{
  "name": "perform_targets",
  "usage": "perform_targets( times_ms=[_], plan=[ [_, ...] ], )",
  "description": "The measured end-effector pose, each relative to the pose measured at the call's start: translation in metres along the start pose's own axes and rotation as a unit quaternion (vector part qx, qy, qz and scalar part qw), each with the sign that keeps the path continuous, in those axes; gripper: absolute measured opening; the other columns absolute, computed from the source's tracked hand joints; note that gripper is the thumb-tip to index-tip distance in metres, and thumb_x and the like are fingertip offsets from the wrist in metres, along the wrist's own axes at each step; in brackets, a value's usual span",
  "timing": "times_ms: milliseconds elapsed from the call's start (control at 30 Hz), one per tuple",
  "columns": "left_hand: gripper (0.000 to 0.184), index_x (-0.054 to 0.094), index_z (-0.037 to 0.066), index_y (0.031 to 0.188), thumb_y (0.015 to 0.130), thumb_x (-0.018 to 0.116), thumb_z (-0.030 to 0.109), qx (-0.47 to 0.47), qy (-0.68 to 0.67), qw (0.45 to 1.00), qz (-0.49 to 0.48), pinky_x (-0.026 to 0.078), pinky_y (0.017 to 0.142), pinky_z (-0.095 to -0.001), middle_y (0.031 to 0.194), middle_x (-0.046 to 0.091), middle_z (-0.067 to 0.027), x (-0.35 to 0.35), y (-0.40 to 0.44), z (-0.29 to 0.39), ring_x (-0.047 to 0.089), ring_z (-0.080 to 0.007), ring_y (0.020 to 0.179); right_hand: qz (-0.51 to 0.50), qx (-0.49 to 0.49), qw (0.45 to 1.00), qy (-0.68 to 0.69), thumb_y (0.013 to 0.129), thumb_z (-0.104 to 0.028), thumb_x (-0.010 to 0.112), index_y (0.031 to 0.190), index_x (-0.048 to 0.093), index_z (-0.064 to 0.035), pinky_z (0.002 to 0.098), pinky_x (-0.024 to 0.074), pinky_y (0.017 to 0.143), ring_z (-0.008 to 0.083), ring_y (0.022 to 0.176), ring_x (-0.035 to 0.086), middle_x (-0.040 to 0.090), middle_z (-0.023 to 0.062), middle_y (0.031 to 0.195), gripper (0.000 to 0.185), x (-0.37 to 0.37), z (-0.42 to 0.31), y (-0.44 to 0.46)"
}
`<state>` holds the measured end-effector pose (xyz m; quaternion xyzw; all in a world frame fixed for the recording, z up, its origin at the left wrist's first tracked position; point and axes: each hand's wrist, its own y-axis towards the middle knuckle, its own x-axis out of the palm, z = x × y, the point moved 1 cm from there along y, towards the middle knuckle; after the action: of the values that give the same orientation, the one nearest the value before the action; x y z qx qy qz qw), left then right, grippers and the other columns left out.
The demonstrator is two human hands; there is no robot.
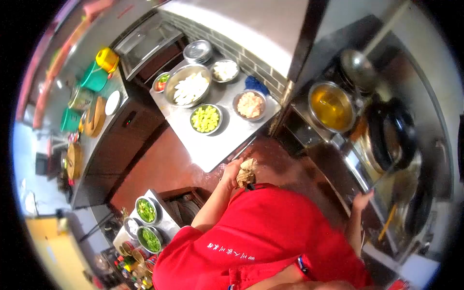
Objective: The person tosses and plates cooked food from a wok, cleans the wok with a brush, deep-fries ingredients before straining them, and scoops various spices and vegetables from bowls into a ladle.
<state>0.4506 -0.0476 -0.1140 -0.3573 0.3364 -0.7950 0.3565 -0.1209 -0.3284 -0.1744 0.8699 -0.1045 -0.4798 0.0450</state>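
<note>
Looks down on a reddish-brown floor (145, 166) between a shiny metal table (208, 150) and a dark-fronted counter (118, 142). Shows grey brickwork (233, 51) with pale joints below a white upper wall (256, 24), brightly lit, beside a dark upright post (305, 43).

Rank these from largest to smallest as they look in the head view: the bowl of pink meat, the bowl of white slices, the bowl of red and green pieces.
1. Bowl of white slices
2. Bowl of pink meat
3. Bowl of red and green pieces
</note>
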Motion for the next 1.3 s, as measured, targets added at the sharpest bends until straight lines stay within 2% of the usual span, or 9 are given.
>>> perform_targets(
  times_ms=[133, 167, 200, 267, 367, 667, 900, 1167, 1300],
  plan=[
    [0.037, 0.065, 0.000, 0.101, 0.094, 0.063, 0.036, 0.063, 0.133, 0.989, 0.025, 0.054, 0.058, -0.0331, 0.083, 0.067, -0.0094, -0.011, 0.006, -0.004, 0.065, -0.0201, 0.065, -0.025, 0.084, 0.996, 0.025, 0.085, 0.003, 0.050, 0.153, 0.012, 0.0020, 0.0377, 0.0304, 0.113, 0.0376, 0.141, 0.034, 0.032, 0.0279, 0.152, 0.079, -0.004, -0.027, -0.005],
    [0.039, 0.065, -0.001, 0.101, 0.093, 0.065, 0.038, 0.085, 0.153, 0.984, -0.016, 0.053, 0.057, -0.0321, 0.082, 0.067, -0.0086, -0.024, 0.023, -0.015, 0.064, -0.0188, 0.063, 0.023, -0.043, 0.999, -0.017, 0.084, 0.003, 0.050, 0.154, 0.010, 0.0018, 0.0388, 0.0334, 0.112, 0.0362, 0.138, 0.039, 0.031, 0.0254, 0.154, 0.080, 0.013, 0.009, -0.002],
    [0.040, 0.066, -0.001, 0.101, 0.092, 0.065, 0.038, 0.130, 0.248, 0.959, -0.032, 0.052, 0.056, -0.0312, 0.080, 0.067, -0.0076, -0.036, 0.035, -0.023, 0.062, -0.0173, 0.061, -0.033, 0.070, 0.997, 0.017, 0.085, 0.003, 0.049, 0.154, 0.012, 0.0014, 0.0413, 0.0416, 0.104, 0.0364, 0.128, 0.050, 0.034, 0.0234, 0.153, 0.078, -0.014, -0.045, -0.013],
    [0.041, 0.068, -0.001, 0.098, 0.092, 0.066, 0.040, 0.217, 0.423, 0.878, -0.054, 0.050, 0.054, -0.0298, 0.075, 0.066, -0.0050, -0.089, 0.072, -0.060, 0.060, -0.0150, 0.058, -0.034, 0.113, 0.992, 0.034, 0.083, -0.002, 0.055, 0.153, 0.013, 0.0027, 0.0405, 0.0349, 0.111, 0.0400, 0.135, 0.042, 0.037, 0.0294, 0.148, 0.081, -0.017, -0.057, -0.013],
    [0.043, 0.067, 0.000, 0.101, 0.092, 0.065, 0.042, 0.240, 0.544, 0.803, -0.044, 0.051, 0.056, -0.0307, 0.078, 0.066, -0.0057, -0.115, 0.085, -0.079, 0.061, -0.0159, 0.062, -0.045, 0.160, 0.985, 0.054, 0.085, 0.003, 0.053, 0.154, 0.012, -0.0074, 0.0462, 0.0452, 0.099, 0.0446, 0.121, 0.054, 0.047, 0.0325, 0.138, 0.080, -0.033, -0.084, -0.019],
    [0.049, 0.064, 0.003, 0.110, 0.093, 0.060, 0.048, 0.048, 0.323, 0.944, 0.049, 0.053, 0.064, -0.0334, 0.088, 0.067, -0.0076, -0.097, 0.075, -0.091, 0.063, -0.0188, 0.074, 0.030, 0.108, 0.993, 0.041, 0.085, 0.000, 0.053, 0.149, 0.019, -0.0098, 0.0552, 0.0462, 0.081, 0.0504, 0.094, 0.060, 0.061, 0.0339, 0.101, 0.073, -0.004, -0.038, -0.024],
    [0.053, 0.062, 0.006, 0.117, 0.093, 0.056, 0.053, 0.007, 0.167, 0.986, 0.027, 0.055, 0.070, -0.0355, 0.096, 0.067, -0.0091, -0.057, 0.075, -0.101, 0.065, -0.0211, 0.084, -0.010, 0.113, 0.990, 0.079, 0.081, -0.004, 0.055, 0.149, 0.016, -0.0032, 0.0545, 0.0471, 0.082, 0.0514, 0.097, 0.058, 0.058, 0.0352, 0.111, 0.078, -0.007, -0.024, -0.024],
    [0.071, 0.049, 0.010, 0.136, 0.094, 0.041, 0.066, -0.015, 0.021, 0.967, -0.255, 0.055, 0.090, -0.0454, 0.123, 0.059, -0.0120, 0.103, 0.046, -0.075, 0.064, -0.0282, 0.105, -0.019, 0.085, 0.991, 0.103, 0.082, -0.005, 0.056, 0.153, 0.018, -0.0121, 0.0505, 0.0483, 0.082, 0.0487, 0.095, 0.060, 0.059, 0.0319, 0.108, 0.081, -0.032, 0.003, -0.032],
    [0.042, 0.051, 0.008, 0.133, 0.098, 0.053, 0.031, -0.057, -0.046, 0.926, -0.370, 0.054, 0.093, -0.0495, 0.124, 0.061, -0.0132, 0.183, 0.043, -0.080, 0.062, -0.0322, 0.109, -0.029, 0.083, 0.992, 0.085, 0.082, -0.003, 0.057, 0.152, 0.021, -0.0138, 0.0502, 0.0482, 0.085, 0.0482, 0.103, 0.059, 0.057, 0.0319, 0.120, 0.079, -0.036, 0.021, -0.032]
  ],
)
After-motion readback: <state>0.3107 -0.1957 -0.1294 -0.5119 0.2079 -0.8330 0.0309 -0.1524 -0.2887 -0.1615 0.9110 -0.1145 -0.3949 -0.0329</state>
